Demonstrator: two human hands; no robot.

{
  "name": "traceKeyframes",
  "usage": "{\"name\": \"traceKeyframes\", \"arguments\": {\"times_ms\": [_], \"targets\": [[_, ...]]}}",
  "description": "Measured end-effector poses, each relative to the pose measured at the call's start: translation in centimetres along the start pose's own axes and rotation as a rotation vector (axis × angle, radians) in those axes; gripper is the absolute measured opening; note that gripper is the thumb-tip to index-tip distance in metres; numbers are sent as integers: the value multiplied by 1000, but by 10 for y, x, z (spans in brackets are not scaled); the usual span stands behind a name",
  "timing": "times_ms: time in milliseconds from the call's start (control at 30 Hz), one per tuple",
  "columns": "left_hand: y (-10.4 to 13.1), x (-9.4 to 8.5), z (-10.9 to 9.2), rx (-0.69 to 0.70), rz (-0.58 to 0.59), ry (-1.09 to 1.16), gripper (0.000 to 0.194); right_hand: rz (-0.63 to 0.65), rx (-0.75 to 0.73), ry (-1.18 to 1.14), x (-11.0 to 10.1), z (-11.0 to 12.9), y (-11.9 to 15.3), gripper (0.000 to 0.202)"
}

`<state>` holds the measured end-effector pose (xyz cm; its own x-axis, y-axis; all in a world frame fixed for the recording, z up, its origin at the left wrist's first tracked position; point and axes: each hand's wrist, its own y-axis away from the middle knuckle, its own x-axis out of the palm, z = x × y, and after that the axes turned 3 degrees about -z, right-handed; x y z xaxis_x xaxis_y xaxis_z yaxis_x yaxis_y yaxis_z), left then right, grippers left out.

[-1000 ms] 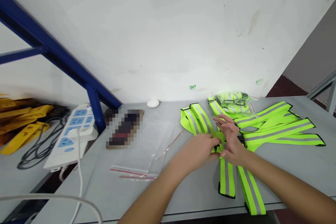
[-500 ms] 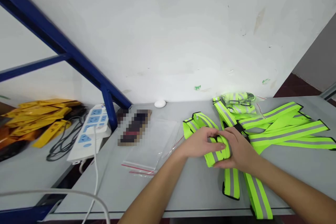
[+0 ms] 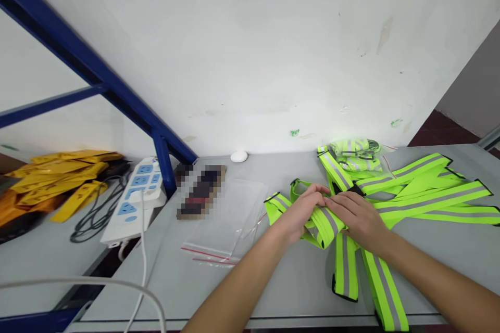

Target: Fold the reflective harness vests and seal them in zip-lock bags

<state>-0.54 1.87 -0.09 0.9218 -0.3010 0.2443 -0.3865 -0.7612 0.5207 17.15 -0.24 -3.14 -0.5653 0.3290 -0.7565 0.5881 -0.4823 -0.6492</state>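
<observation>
Both my hands are closed on a folded neon-yellow reflective strap [image 3: 327, 223] with a grey stripe down its middle. My left hand [image 3: 302, 213] grips it from the left, thumb and fingers near its upper edge. From the right, my right hand [image 3: 357, 218] presses its fingers over the same bundle, and the fingertips of the two hands nearly meet. A loose end of strap [image 3: 276, 207] sticks out left of my left hand. More reflective straps [image 3: 429, 203] with black ends lie spread to the right, and two strap ends hang toward the table's front edge.
Clear zip bags [image 3: 224, 218] with red seals lie left of my hands, beside a blurred-out flat object [image 3: 201, 192]. Bagged straps [image 3: 357, 155] rest by the wall. A white power strip [image 3: 128, 203], cables, yellow packages [image 3: 66, 171] and a blue frame [image 3: 113, 96] stand left.
The strap bundle has been turned and folded over, showing a wider striped face. My left hand has shifted slightly, and my right fingers now lie flatter over the bundle's top.
</observation>
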Motion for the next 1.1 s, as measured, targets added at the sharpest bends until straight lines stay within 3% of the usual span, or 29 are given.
{"name": "traceKeyframes", "arguments": {"times_ms": [133,300,400,500,667,767,833,900,1000,1067,1100], "targets": [[7,-2,-9,204,-26,-201,18,-41,15,-2,-1,-9,-1,51],[23,-5,-15,538,-45,-546,39,-66,107,11,-3,-16,2,58],[26,-5,-14,660,-1,-763,70,-79,183,4,-7,-17,5,59],[26,-4,-12,623,13,-838,88,-64,209,-10,-12,-16,7,62],[25,-2,-8,562,29,-910,77,57,200,-50,-17,-17,6,57],[21,-4,-3,621,43,-872,70,61,227,-85,-17,-19,4,43],[18,-7,-2,737,42,-858,73,23,255,-114,-16,-19,4,35],[18,-9,-3,811,28,-892,90,-35,310,-143,-17,-18,3,31],[20,-10,-9,749,-19,-949,122,-169,391,-174,-22,-17,1,30],[17,-10,-10,693,-7,-986,112,-270,401,-169,-28,-16,-1,29],[14,-11,-9,690,14,-1014,91,-299,392,-162,-31,-15,-1,29]]}}
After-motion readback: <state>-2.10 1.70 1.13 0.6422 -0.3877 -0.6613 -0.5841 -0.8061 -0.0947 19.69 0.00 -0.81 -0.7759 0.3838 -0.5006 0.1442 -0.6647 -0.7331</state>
